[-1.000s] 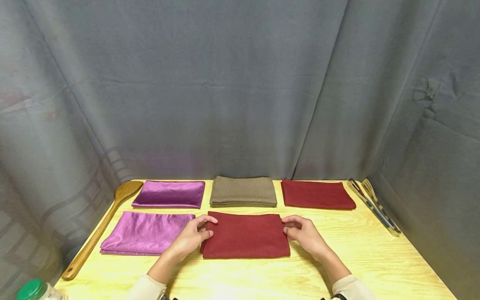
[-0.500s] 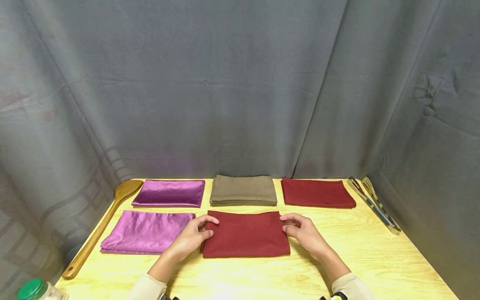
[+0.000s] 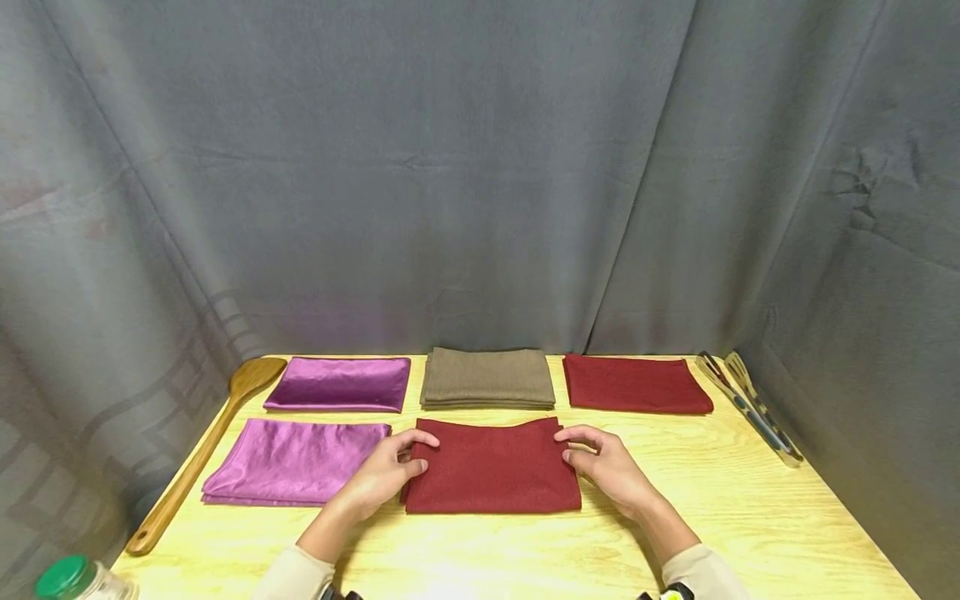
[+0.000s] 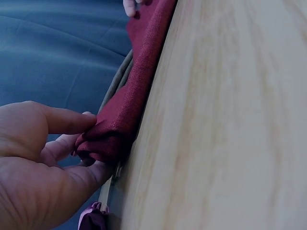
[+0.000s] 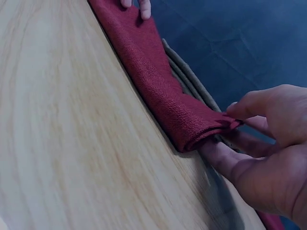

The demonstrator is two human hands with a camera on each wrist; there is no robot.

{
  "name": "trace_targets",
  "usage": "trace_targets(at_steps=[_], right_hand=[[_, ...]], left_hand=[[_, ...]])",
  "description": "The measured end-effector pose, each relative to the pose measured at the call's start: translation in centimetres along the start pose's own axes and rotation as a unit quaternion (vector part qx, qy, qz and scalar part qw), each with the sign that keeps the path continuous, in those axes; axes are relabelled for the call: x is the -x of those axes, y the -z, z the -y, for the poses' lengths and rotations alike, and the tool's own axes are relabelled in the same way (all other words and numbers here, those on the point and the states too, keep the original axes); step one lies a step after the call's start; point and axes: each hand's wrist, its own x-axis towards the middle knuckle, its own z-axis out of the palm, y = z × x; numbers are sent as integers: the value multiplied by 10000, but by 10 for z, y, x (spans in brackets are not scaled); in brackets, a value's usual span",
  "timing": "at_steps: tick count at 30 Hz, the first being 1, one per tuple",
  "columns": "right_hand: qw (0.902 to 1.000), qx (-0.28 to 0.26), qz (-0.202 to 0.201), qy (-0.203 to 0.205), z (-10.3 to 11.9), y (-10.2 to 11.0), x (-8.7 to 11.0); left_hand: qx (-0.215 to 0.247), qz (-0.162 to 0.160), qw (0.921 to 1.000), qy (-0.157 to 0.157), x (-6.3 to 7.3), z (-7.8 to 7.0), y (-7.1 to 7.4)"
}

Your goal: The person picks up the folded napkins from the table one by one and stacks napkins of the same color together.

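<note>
A folded dark red cloth [image 3: 491, 468] lies on the table at the front middle, its far edge dipping between two raised corners. At its left side, my left hand [image 3: 384, 473] pinches the layers between thumb and fingers; the left wrist view shows the bunched edge of the cloth [image 4: 108, 136] in that grip. My right hand [image 3: 609, 471] grips the opposite side, and in the right wrist view its thumb [image 5: 218, 155] is under the rolled edge with fingers on top. Close to my left hand lies a folded shiny purple cloth [image 3: 296, 462].
Along the back lie another purple cloth [image 3: 337, 385], a folded brown cloth [image 3: 487, 379] and a second dark red cloth [image 3: 637, 384]. A wooden spatula [image 3: 195, 462] lies at the left, tongs [image 3: 750, 408] at the right. A green-lidded jar [image 3: 67, 577] stands front left.
My right fingertips have shifted slightly inward over the red cloth. Its far corners have risen a little and the far edge now sags more. The other cloths have stayed put.
</note>
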Motion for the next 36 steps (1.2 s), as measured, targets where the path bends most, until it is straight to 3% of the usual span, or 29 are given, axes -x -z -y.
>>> trace_targets(at_steps=[18, 25, 30, 36], right_hand=[[9995, 304, 30, 15, 1, -2, 1], [9986, 337, 384, 107, -1, 0, 1], [9991, 267, 319, -72, -1, 0, 1], [9989, -28, 450, -163, -2, 2, 1]], left_hand=[[148, -6, 9999, 12, -1, 2, -2], [172, -66, 9998, -78, -1, 1, 1], [-93, -312, 9994, -106, 0, 0, 2], [-407, -758, 9963, 70, 1, -5, 3]])
